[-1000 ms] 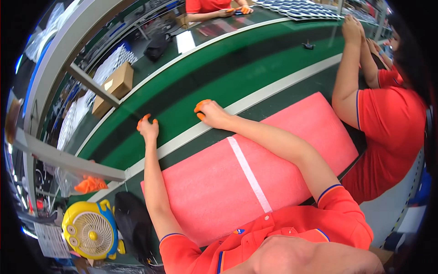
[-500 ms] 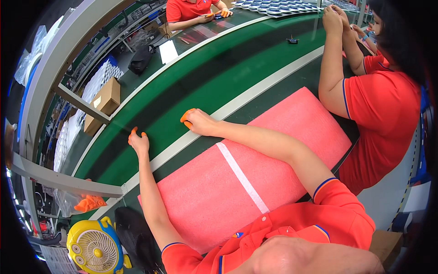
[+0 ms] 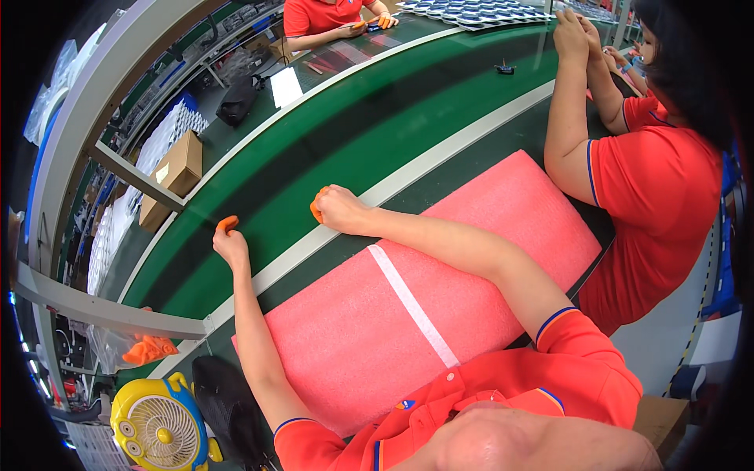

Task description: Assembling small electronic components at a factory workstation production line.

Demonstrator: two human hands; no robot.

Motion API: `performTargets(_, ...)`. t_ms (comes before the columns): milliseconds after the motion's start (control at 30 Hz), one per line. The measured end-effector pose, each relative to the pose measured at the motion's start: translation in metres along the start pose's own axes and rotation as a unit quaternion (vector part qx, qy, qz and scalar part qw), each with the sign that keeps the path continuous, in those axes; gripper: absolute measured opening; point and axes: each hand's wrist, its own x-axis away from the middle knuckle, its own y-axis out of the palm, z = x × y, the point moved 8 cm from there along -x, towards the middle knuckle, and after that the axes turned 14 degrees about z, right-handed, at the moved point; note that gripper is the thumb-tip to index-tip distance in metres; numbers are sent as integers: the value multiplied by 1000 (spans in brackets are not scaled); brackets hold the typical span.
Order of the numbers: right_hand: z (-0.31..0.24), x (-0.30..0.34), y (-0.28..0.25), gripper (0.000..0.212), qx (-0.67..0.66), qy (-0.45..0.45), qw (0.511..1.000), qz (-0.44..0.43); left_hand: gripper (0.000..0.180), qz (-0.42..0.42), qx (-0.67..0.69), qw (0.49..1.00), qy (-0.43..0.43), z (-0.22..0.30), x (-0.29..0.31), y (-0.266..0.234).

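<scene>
Over the green conveyor belt (image 3: 377,145), my left hand (image 3: 231,245) has its fingers drawn together, with orange finger cots at the tips. Nothing shows sticking out of it, and the inside of the grip faces away. My right hand (image 3: 342,210) is curled into a fist by the pale metal rail (image 3: 412,170), also with orange on the fingers; whatever it may hold is hidden. Below my right forearm lies a pink foam sheet (image 3: 338,337) with a white strip (image 3: 412,302) across it, on the dark near worktop.
A small black part (image 3: 505,69) rests on the far belt. One co-worker (image 3: 652,180) stands close at right, another (image 3: 326,20) sits across. A grey metal frame (image 3: 118,318) rises at left, near a bag of orange finger cots (image 3: 149,349) and a yellow fan (image 3: 161,428).
My left hand has shifted slightly left, and its thumb and fingers, apart before, have come together. My right hand stays in nearly the same place, still closed.
</scene>
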Motion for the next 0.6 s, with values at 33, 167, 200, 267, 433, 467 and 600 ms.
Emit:
performTargets(33,-4,-1,-4,8,10,-25,999,34,26,-3,26,999,-26,-2,-1,-1)
performTargets(167,-4,1,0,7,7,-30,998,49,23,-12,81,992,-101,-1,0,-4)
performTargets(200,-2,3,1,7,8,-29,998,49,22,-15,83,989,-124,-1,2,-4)
performTargets(267,-6,3,3,6,14,-41,998,39,20,-15,83,986,-146,-3,2,-7)
performTargets(433,-16,5,6,5,40,-82,995,30,19,-15,74,983,-169,-6,1,-5)
performTargets(467,-16,6,6,5,39,-81,995,30,19,-18,69,984,-164,-6,2,-4)
performTargets(600,-23,9,5,6,43,-114,992,34,22,-50,62,986,-147,-3,7,2)
